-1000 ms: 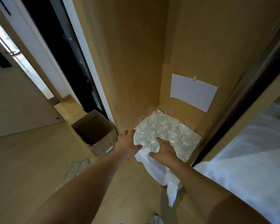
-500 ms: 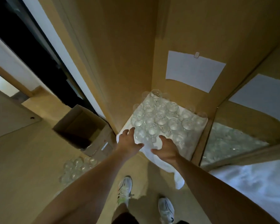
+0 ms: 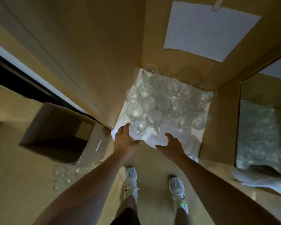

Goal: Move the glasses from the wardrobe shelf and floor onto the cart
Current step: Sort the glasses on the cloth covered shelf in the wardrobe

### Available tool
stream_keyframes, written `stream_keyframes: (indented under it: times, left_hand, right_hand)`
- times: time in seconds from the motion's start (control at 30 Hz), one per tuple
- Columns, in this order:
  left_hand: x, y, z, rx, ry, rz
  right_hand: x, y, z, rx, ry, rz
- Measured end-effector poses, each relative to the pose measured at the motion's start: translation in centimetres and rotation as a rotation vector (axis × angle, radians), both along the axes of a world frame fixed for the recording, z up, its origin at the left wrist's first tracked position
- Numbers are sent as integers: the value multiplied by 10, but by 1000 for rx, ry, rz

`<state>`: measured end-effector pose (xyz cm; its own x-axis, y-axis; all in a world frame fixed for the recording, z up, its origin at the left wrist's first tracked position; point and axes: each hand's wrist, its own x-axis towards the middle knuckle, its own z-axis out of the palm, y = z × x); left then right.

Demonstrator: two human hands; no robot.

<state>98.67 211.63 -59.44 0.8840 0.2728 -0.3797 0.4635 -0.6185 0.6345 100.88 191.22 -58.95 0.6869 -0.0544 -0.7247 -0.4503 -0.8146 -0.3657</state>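
Both hands reach to the front edge of the white cloth [image 3: 182,135] on the wardrobe shelf. Left hand [image 3: 125,140] sits at the cloth's front left corner, fingers extended and loose, thumb lying along the cloth edge; nothing gripped as far as visible. Right hand [image 3: 172,143] is over the cloth's front edge, fingers straight and relaxed, holding nothing.

Glasses [image 3: 162,104] stand packed on the cloth just beyond the fingertips, upright, mugs with handles among them. The nearest one is just beside the left fingers; contact can't be told.

More glasses [image 3: 65,176] are clustered on the floor, lower left, just beside an open cardboard box [image 3: 62,127].

Paper sheet [image 3: 208,28] taped on the wardrobe back wall. White shoes [image 3: 131,181] on the floor below the arms.
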Motion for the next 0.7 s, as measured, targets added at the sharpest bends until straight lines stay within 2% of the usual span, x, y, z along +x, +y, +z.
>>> stream_keyframes:
  times: [0.27,0.7]
  left_hand:
    - [25,-1,-65,-119,7,25]
    - [50,-21,-141,-45,-91,39]
  right_hand:
    - [34,13,-80,28,45,-185]
    - [66,20,-155,194,33,-460]
